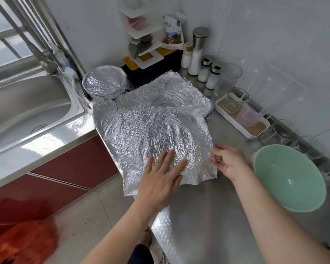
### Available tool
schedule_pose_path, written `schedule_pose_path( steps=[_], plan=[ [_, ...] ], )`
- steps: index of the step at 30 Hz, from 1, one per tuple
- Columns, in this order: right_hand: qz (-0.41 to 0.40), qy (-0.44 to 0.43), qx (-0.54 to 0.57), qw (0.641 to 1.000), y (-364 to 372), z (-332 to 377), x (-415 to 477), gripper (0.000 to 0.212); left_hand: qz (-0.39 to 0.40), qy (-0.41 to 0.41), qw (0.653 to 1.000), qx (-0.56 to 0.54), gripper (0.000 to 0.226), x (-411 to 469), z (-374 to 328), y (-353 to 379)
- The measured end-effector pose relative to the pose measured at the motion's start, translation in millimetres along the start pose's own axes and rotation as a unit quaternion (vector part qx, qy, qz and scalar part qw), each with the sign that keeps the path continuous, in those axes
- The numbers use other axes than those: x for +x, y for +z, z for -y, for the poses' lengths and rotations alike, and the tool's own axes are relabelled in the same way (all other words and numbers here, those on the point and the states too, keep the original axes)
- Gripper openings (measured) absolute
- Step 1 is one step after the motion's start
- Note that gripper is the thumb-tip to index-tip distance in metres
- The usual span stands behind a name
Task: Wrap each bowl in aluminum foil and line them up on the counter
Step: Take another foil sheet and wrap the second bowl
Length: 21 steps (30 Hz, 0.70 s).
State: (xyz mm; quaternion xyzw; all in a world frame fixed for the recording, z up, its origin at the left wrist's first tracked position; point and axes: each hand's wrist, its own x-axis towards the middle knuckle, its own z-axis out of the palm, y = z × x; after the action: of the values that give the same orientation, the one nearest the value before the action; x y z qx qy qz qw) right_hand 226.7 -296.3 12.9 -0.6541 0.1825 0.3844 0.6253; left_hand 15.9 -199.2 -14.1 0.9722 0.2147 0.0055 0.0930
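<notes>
A large crinkled sheet of aluminum foil (152, 119) lies spread over the steel counter (208, 216), its near left corner hanging past the counter edge. My left hand (163, 173) presses flat on the foil's near part with straight fingers. My right hand (228, 161) pinches the foil's near right edge. A bare green bowl (289, 178) stands on the counter to the right of my right hand. A bowl wrapped in foil (104, 82) sits at the back left, next to the sink.
A steel sink (27, 111) with a tap lies to the left. Salt shakers and bottles (206, 67), a white tray with glasses (240, 115) and a wall rack (141, 31) line the back and right wall. A red bag (21, 242) sits on the floor.
</notes>
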Motion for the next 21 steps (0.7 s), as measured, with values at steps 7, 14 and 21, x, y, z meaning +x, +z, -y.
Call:
schedule_pose_path(
  steps=[7, 14, 21],
  plan=[
    [-0.073, -0.144, -0.207, 0.965, 6, 6, -7, 0.047, -0.088, 0.038, 0.99, -0.099, 0.041, -2, 12, -7],
    [0.016, -0.579, -0.486, 0.654, 20, -32, -60, 0.015, -0.211, 0.029, 0.959, -0.185, 0.015, -9, 18, -10],
    [0.13, -0.609, -0.546, 0.561, 9, -65, -51, 0.006, -0.19, 0.036, 0.968, -0.16, 0.026, -13, 26, -7]
  ],
)
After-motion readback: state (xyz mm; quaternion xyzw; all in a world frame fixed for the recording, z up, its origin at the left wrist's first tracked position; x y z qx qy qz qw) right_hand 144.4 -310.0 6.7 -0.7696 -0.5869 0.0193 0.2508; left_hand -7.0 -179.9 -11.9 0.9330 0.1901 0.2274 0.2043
